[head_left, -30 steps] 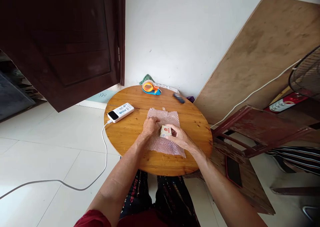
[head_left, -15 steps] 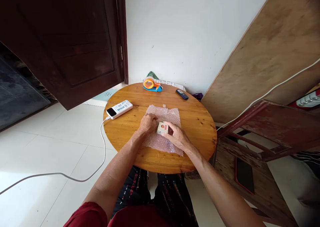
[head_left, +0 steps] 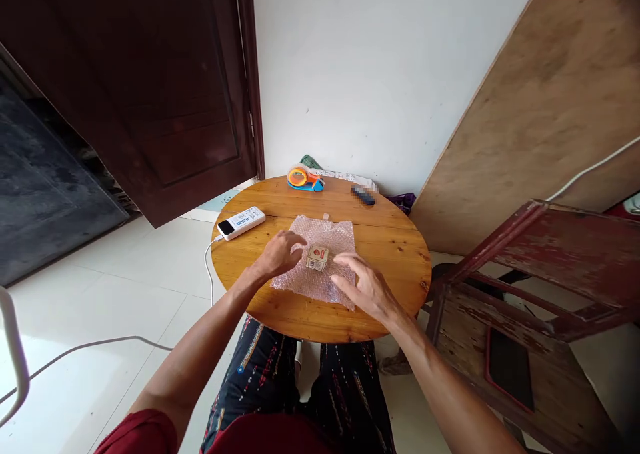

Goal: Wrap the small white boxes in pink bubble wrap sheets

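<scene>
A small cream box (head_left: 317,258) with red print and a barcode rests on a sheet of bubble wrap (head_left: 320,289), near the sheet's middle. The wrap lies spread flat on the round wooden table (head_left: 395,241). To the left of the box, my left hand (head_left: 280,253) is held with its fingers apart and nothing in it. My right hand (head_left: 364,282) is on the other side, thumb and fingers spread towards the box without touching it.
An orange and blue tape dispenser (head_left: 305,177) stands at the table's back edge. A dark, partly blurred object (head_left: 363,195) lies right of it. At the left is a white power bank (head_left: 242,223) with a cable. A wooden chair (head_left: 465,321) holding a phone (head_left: 510,367) stands at the right.
My right hand has let go of the box and drawn back to the right. My left hand has moved left off the wrap. The box now sits slightly further left.
</scene>
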Demonstrator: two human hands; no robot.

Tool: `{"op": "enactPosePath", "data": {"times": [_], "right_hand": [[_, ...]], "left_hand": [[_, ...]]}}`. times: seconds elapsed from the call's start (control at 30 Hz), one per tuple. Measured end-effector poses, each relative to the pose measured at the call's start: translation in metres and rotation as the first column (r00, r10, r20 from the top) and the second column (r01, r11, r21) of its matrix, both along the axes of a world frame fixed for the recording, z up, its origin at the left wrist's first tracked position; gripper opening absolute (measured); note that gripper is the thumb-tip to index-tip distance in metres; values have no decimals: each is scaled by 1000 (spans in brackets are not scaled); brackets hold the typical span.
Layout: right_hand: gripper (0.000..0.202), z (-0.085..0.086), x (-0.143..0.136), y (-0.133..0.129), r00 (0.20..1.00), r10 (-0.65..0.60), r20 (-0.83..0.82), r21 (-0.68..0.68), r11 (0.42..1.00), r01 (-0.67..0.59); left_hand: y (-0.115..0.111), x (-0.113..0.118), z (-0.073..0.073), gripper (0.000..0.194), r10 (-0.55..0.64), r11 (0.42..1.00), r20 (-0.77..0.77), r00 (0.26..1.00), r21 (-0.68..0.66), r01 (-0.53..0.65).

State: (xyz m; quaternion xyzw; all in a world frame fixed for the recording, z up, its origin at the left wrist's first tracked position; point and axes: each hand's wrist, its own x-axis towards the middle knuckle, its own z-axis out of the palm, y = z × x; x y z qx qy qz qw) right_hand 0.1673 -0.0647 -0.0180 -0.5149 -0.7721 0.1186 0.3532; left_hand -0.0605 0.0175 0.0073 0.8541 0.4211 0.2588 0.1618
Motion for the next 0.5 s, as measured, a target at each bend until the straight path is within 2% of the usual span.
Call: {"op": "enactPosePath", "data": {"times": [0.1, 0.17, 0.23, 0.37, 0.5], "right_hand": [[27, 7, -3, -30, 967, 111, 228, 41, 991, -123], [30, 5, -10, -40, 928, 87, 362, 67, 991, -119], [23, 1, -17, -41, 901, 36, 432, 99, 991, -88], [23, -6, -23, -29, 933, -20, 358, 146, 989, -34], [23, -5, -15, -21, 982, -31, 187, 99, 995, 13]], "left_hand": [[-36, -20, -5, 25, -114, 991, -12, 993, 73, 114], [-56, -25, -11, 31, -105, 987, -61, 993, 111, 112], [-69, -23, -15, 42, -90, 985, -146, 985, 134, 110], [-74, -8, -21, 55, -18, 981, -240, 971, 184, 63], [-66, 6, -26, 53, 4, 974, -259, 966, 219, 54]]}}
